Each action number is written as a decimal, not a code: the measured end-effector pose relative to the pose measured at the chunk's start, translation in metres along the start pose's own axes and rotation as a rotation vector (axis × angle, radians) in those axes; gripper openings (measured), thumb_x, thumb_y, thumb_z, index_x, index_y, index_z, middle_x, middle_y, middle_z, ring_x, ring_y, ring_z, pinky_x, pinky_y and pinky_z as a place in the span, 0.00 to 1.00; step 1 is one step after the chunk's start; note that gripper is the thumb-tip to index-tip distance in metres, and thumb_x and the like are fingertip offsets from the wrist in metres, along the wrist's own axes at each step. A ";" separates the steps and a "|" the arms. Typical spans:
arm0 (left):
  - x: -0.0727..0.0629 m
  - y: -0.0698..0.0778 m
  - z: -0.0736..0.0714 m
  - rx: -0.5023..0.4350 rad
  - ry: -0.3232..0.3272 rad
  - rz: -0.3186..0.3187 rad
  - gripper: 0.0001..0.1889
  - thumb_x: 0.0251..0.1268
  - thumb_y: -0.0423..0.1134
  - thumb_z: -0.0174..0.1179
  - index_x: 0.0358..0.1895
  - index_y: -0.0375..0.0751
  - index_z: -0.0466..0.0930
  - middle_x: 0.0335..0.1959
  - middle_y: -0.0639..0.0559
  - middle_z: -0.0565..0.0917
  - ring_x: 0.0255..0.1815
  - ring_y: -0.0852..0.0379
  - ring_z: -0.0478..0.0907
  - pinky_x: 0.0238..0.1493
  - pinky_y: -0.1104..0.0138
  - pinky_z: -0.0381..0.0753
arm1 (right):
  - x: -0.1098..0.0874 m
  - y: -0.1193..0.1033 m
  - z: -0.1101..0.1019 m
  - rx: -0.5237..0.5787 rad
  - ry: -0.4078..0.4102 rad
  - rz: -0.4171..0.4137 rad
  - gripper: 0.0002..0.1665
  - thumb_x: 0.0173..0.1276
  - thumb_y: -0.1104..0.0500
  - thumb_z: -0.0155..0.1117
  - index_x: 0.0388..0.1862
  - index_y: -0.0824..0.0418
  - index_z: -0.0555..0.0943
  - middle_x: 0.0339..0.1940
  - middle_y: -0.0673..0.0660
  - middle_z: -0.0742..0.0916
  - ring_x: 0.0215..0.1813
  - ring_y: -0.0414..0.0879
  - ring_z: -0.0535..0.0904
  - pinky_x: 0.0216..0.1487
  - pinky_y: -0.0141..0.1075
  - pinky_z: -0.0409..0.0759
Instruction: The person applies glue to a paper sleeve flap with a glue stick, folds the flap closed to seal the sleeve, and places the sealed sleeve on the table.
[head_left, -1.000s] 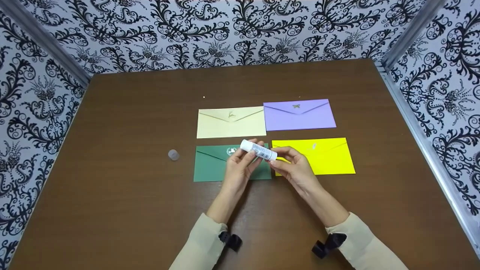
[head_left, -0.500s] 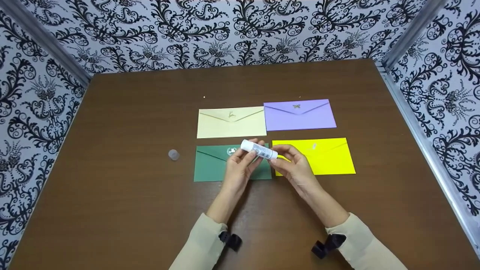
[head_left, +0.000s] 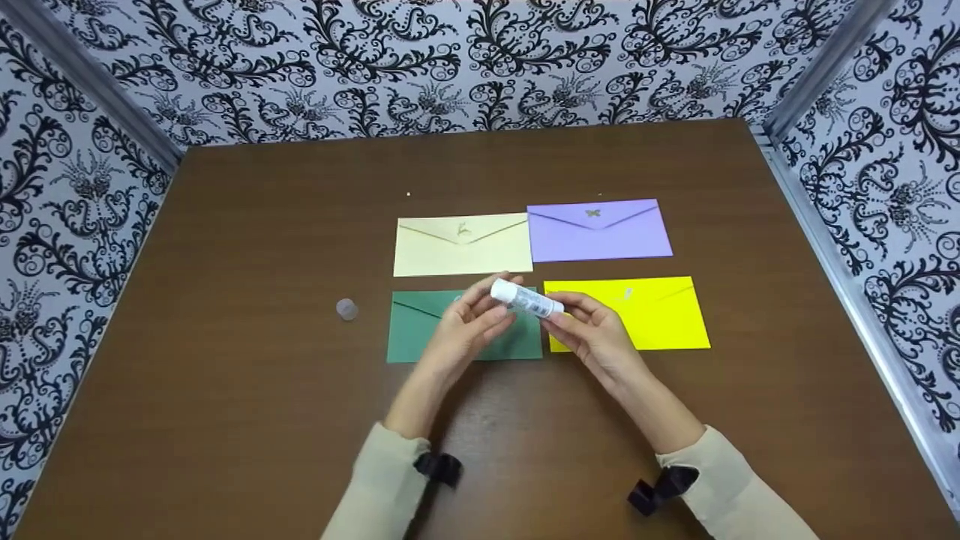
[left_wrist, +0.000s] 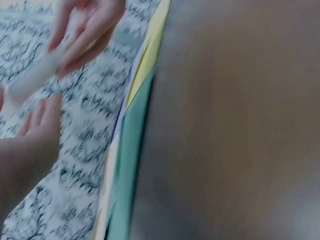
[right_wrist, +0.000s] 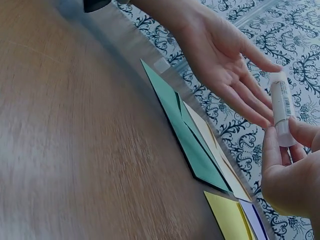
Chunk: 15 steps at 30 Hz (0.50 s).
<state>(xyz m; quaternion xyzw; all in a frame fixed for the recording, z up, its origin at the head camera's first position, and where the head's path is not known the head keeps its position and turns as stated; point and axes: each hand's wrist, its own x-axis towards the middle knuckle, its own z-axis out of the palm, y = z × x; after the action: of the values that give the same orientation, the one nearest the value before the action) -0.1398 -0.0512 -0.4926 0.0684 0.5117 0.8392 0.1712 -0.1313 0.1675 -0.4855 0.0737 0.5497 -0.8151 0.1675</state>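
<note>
A white glue stick (head_left: 528, 299) with a printed label is held up over the green envelope (head_left: 416, 330) and the yellow envelope (head_left: 667, 319). My right hand (head_left: 604, 337) pinches its lower right end between thumb and fingers. Around the other end is my left hand (head_left: 461, 334), its fingers loosely extended. In the right wrist view the left thumb tip is right at the top of the glue stick (right_wrist: 281, 97), with the left palm facing it. A cream envelope (head_left: 461, 255) and a purple envelope (head_left: 604, 236) lie behind.
On the brown table (head_left: 225, 420), left of the green envelope, lies a small translucent cap-like piece (head_left: 346, 309). Black-and-white patterned walls (head_left: 480, 67) enclose the table at the back and sides.
My left hand has loosened its grip on the glue stick, its wrist shifting left and its fingers spreading. The glue stick has moved slightly right in my right hand.
</note>
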 end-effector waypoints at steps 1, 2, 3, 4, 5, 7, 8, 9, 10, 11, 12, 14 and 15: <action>-0.001 0.005 -0.005 0.060 0.002 -0.004 0.28 0.72 0.28 0.55 0.74 0.35 0.63 0.73 0.40 0.70 0.70 0.53 0.73 0.69 0.62 0.76 | 0.000 -0.001 -0.001 0.008 0.003 0.002 0.18 0.69 0.69 0.63 0.57 0.64 0.78 0.51 0.54 0.85 0.53 0.46 0.84 0.62 0.42 0.79; -0.002 0.010 -0.010 0.125 0.009 -0.001 0.27 0.72 0.29 0.56 0.73 0.35 0.64 0.73 0.40 0.71 0.70 0.52 0.73 0.68 0.63 0.76 | 0.001 -0.001 -0.002 0.016 0.005 0.004 0.18 0.69 0.69 0.63 0.57 0.63 0.78 0.52 0.55 0.84 0.53 0.46 0.84 0.63 0.43 0.77; -0.003 0.015 -0.015 0.191 0.020 0.013 0.27 0.72 0.29 0.57 0.72 0.35 0.65 0.72 0.40 0.72 0.71 0.50 0.73 0.67 0.65 0.77 | 0.001 -0.002 -0.003 0.022 0.004 0.008 0.18 0.69 0.69 0.63 0.57 0.63 0.78 0.53 0.55 0.83 0.54 0.47 0.83 0.64 0.44 0.77; -0.004 0.020 -0.021 0.250 0.035 0.032 0.26 0.71 0.29 0.57 0.71 0.34 0.67 0.71 0.39 0.73 0.71 0.48 0.72 0.66 0.66 0.77 | 0.001 -0.002 -0.004 0.023 0.004 0.009 0.18 0.69 0.69 0.63 0.57 0.63 0.78 0.54 0.55 0.83 0.54 0.48 0.83 0.64 0.44 0.76; -0.005 0.025 -0.026 0.308 0.061 0.055 0.25 0.70 0.28 0.58 0.69 0.34 0.69 0.70 0.39 0.74 0.72 0.47 0.72 0.68 0.63 0.77 | 0.001 -0.003 -0.004 0.029 0.008 0.012 0.17 0.69 0.70 0.63 0.56 0.63 0.79 0.54 0.56 0.82 0.54 0.48 0.83 0.64 0.45 0.76; -0.006 0.034 -0.035 0.425 0.099 0.103 0.24 0.68 0.27 0.59 0.67 0.32 0.72 0.68 0.37 0.76 0.71 0.43 0.71 0.70 0.58 0.74 | 0.001 -0.004 -0.006 0.032 0.010 0.010 0.17 0.68 0.70 0.63 0.55 0.63 0.79 0.54 0.56 0.82 0.54 0.48 0.83 0.64 0.44 0.77; -0.007 0.039 -0.040 0.474 0.121 0.124 0.24 0.67 0.26 0.60 0.66 0.31 0.73 0.67 0.36 0.76 0.71 0.41 0.71 0.72 0.55 0.72 | 0.001 -0.004 -0.007 0.031 0.011 0.009 0.17 0.69 0.70 0.63 0.55 0.63 0.80 0.54 0.57 0.82 0.53 0.48 0.84 0.63 0.43 0.78; -0.007 0.044 -0.045 0.519 0.147 0.138 0.23 0.66 0.26 0.61 0.65 0.31 0.74 0.66 0.35 0.77 0.70 0.41 0.72 0.73 0.51 0.70 | 0.002 -0.004 -0.008 0.031 0.011 0.007 0.16 0.69 0.70 0.63 0.55 0.62 0.80 0.54 0.57 0.82 0.53 0.48 0.84 0.63 0.43 0.78; -0.009 0.049 -0.049 0.562 0.172 0.146 0.23 0.66 0.26 0.61 0.64 0.31 0.75 0.65 0.35 0.78 0.69 0.39 0.72 0.72 0.48 0.69 | 0.002 -0.004 -0.008 0.028 0.011 0.005 0.16 0.69 0.70 0.63 0.54 0.62 0.80 0.54 0.57 0.82 0.53 0.47 0.84 0.63 0.42 0.78; -0.010 0.053 -0.054 0.606 0.195 0.151 0.22 0.65 0.26 0.62 0.63 0.30 0.75 0.64 0.34 0.78 0.68 0.38 0.72 0.72 0.45 0.68 | 0.002 -0.004 -0.008 0.030 0.012 0.005 0.16 0.69 0.70 0.63 0.54 0.62 0.80 0.54 0.57 0.82 0.53 0.47 0.84 0.63 0.42 0.78; -0.011 0.058 -0.058 0.643 0.210 0.154 0.22 0.65 0.26 0.62 0.63 0.30 0.75 0.64 0.33 0.78 0.68 0.38 0.73 0.72 0.46 0.69 | 0.002 -0.004 -0.009 0.031 0.014 0.004 0.15 0.69 0.70 0.63 0.54 0.62 0.80 0.54 0.57 0.82 0.53 0.47 0.84 0.63 0.42 0.78; -0.014 0.067 -0.067 0.716 0.252 0.149 0.22 0.65 0.26 0.62 0.62 0.29 0.76 0.63 0.33 0.79 0.67 0.37 0.74 0.70 0.47 0.71 | 0.003 -0.005 -0.009 0.030 0.020 0.007 0.15 0.69 0.70 0.62 0.53 0.61 0.80 0.55 0.57 0.81 0.53 0.47 0.84 0.64 0.42 0.77; -0.016 0.071 -0.072 0.762 0.276 0.146 0.22 0.65 0.27 0.62 0.62 0.30 0.76 0.63 0.33 0.79 0.66 0.37 0.76 0.69 0.48 0.73 | 0.003 -0.005 -0.009 0.027 0.022 0.009 0.15 0.69 0.70 0.62 0.53 0.61 0.80 0.55 0.57 0.81 0.54 0.47 0.83 0.64 0.43 0.76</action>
<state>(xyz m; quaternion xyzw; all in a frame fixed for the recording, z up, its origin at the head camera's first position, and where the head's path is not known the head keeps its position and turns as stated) -0.1615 -0.1462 -0.4627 0.0499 0.7978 0.6009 0.0036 -0.1359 0.1766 -0.4853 0.0875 0.5401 -0.8208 0.1643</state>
